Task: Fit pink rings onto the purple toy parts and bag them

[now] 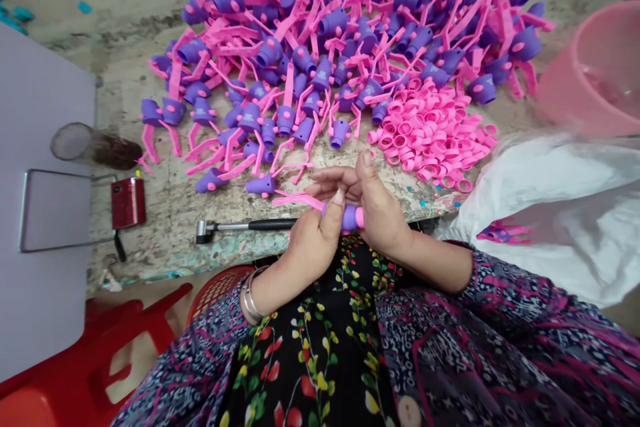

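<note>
My left hand [316, 235] is closed round a purple plastic cup-shaped part [350, 217] with a long pink lever [300, 199] pointing left. A pink ring [359, 217] sits at the part's right end. Against that end rests the palm of my right hand [383, 213], its fingers stretched out and thumb raised. Beyond my hands lies a big heap of similar purple and pink parts [320, 73]. A pile of loose pink rings [430, 130] is at its right front.
A hammer-like tool [245, 227] lies along the worktable's [170, 233] front edge. At left are a glass jar [95, 145] on its side and a red box-shaped object [127, 203] with a wire frame. A pink bucket [595, 73] and white sack [560, 213] stand right.
</note>
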### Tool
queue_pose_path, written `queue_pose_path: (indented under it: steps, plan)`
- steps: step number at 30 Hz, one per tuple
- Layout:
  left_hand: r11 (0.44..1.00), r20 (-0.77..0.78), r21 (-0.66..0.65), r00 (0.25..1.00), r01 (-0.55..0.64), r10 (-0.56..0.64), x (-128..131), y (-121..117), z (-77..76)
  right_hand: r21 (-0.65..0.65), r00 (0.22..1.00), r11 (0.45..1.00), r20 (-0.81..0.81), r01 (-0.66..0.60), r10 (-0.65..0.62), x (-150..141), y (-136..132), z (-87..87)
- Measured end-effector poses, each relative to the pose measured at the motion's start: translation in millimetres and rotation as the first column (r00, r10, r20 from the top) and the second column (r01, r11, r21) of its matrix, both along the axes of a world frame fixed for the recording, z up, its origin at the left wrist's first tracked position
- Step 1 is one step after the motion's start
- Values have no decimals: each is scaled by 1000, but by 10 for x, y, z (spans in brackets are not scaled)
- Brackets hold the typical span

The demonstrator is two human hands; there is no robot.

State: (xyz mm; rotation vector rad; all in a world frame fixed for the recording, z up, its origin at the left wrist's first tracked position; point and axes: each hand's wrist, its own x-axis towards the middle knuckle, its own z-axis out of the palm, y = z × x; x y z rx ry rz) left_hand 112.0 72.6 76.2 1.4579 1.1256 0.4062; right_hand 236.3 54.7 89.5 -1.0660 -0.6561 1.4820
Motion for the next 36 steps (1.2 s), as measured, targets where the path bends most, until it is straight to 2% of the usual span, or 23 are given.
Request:
queue_pose_path:
  steps: [6,9,12,15,18,21,24,27,30,32,34,36]
  plan:
    - [996,-95,89,996,5,3,52,-102,-5,23,993,997,92,73,-75,-34,-69,-2]
    - [992,-220,120,975,48,-21,26,-146,-35,25,985,992,116,127,-129,-86,-136,-82]
    - [992,-305,90,951,86,-55,-14,-184,-90,20,979,986,118,168,-169,-130,-206,-200]
    - [988,-338,64,935,138,-109,-45,-169,-156,-9,987,991,89,137,-135,-129,-219,-292]
    - [987,-237,-6,959,159,-156,-53,-95,-196,-83,999,996,-23,20,-22,-72,-149,-278]
    - [974,-64,-185,988,127,-141,-37,-27,-190,-189,977,975,-197,-118,80,14,-62,-177]
    - [941,15,-330,997,77,-76,-7,-16,-172,-254,944,950,-315,-179,94,77,-32,-112]
    - [907,36,-421,999,9,7,32,-42,-171,-267,932,948,-355,-172,70,98,-55,-135]
    - [877,58,-478,995,-41,79,65,-65,-174,-250,929,954,-365,-165,65,113,-104,-176]
    - [875,102,-483,991,-23,83,72,-67,-170,-211,937,963,-337,-167,89,137,-157,-176]
    - [890,138,-453,990,46,19,69,-58,-159,-139,960,976,-249,-170,132,166,-229,-157]
    - [914,142,-392,988,107,-54,69,-42,-134,-64,978,979,-86,-194,188,187,-305,-137]
